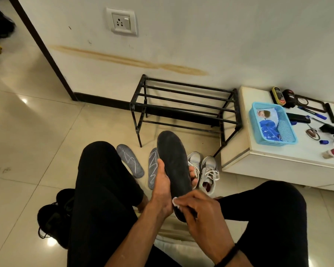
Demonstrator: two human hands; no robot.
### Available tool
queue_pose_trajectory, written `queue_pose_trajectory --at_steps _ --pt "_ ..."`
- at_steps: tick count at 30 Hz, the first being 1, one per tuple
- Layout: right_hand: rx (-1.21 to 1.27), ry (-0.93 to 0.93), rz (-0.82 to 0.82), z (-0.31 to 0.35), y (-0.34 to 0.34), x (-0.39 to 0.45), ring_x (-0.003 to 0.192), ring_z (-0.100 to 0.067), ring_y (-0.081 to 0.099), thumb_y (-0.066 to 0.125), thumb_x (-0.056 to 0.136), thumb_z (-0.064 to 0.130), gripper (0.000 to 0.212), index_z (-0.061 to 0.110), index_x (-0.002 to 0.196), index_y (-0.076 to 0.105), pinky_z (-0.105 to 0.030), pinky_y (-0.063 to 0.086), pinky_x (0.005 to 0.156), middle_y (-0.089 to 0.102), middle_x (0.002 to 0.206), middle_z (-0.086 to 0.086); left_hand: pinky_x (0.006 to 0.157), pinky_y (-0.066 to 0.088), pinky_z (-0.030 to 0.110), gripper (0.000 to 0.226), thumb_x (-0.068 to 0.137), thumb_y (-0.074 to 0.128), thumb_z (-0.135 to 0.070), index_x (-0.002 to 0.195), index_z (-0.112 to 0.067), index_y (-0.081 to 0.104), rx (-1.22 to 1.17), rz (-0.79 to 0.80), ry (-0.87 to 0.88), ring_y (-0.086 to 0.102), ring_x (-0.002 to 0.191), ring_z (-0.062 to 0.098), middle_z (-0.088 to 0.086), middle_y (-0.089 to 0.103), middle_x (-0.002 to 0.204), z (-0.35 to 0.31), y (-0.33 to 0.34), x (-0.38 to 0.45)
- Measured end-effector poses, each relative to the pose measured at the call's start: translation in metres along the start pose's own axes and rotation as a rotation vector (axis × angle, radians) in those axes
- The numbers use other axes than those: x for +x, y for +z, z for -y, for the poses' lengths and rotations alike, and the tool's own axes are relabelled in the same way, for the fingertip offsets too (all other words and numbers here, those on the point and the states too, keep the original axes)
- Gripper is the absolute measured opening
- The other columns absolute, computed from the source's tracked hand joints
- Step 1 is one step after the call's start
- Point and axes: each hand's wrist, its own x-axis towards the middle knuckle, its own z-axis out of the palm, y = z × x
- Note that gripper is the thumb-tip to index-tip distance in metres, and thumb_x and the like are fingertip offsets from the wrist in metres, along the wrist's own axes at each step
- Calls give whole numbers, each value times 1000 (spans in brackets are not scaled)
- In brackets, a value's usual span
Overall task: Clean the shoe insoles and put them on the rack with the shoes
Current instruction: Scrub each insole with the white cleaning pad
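Between our knees, a dark insole (173, 170) stands upright, gripped by our left hand (161, 186); our right hand (199, 211) pinches a white wipe (175, 201) against its heel. At 12 o'clock, the black rack (183, 105); two grey insoles (130, 162) at 10 o'clock; white shoes (208, 172) at 2 o'clock.

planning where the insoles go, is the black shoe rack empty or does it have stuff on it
Empty: the black shoe rack shows only bare bars on both tiers. The white sneakers sit on the floor in front of it.
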Motion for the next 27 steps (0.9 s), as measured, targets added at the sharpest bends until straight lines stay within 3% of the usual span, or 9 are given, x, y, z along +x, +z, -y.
queue_pose_trajectory --at_steps 6,11,17,18,21,22,25,27 --pt "-14 11 -9 -15 4 -27 83 2 64 76 81 10 27 32 98 76 -23 55 69 63 93 20 77 54 36 95 89 32 -85 114 -1 69 -78 -44 -6 64 79 26 17 67 94 -3 -6 4" --pt "-107 119 -72 -16 3 -18 84 -3 62 77 79 2 31 27 98 79 -25 56 72 61 94 18 81 55 38 97 90 31 -84 116 1 70 -117 -88 7 66 82 28 19 69 98 -4 -8 7" --pt "-255 96 -141 -12 1 19 84 -13 60 77 81 3 22 17 98 79 -28 56 75 63 94 5 94 59 43 96 92 27 -80 127 -1 68 83 -161 30 71 109 34 23 71 122 -4 -7 4" --pt "-298 65 -135 -12 2 26 85 -16 60 79 80 2 22 14 98 79 -30 57 75 64 95 3 93 59 42 93 93 25 -79 124 -4 72 138 -161 44 72 110 31 20 72 120 -5 -5 1" --pt "-392 3 -123 -13 4 46 86 -23 61 81 75 -1 23 11 95 79 -33 58 73 66 96 -2 84 62 36 77 100 21 -69 85 -27 85 345 -169 114 77 91 16 6 80 100 -4 3 -9" --pt "-396 4 -128 -13 4 52 86 -24 61 80 76 -2 23 10 95 79 -34 58 73 66 95 -3 88 61 38 74 101 22 -67 85 -30 84 389 -167 144 77 92 16 4 80 99 -5 6 -10" --pt "-385 20 -139 -12 5 62 86 -24 62 77 80 -2 23 11 98 79 -34 58 74 67 94 -5 102 54 49 63 97 25 -72 115 -30 68 497 -212 256 73 107 23 6 77 112 -11 8 -7" --pt "-370 20 -143 -12 8 63 82 -22 62 76 81 0 20 11 97 79 -33 58 73 66 91 -5 103 54 50 60 95 24 -74 119 -35 62 561 -224 288 69 112 23 4 73 117 -12 7 -3"
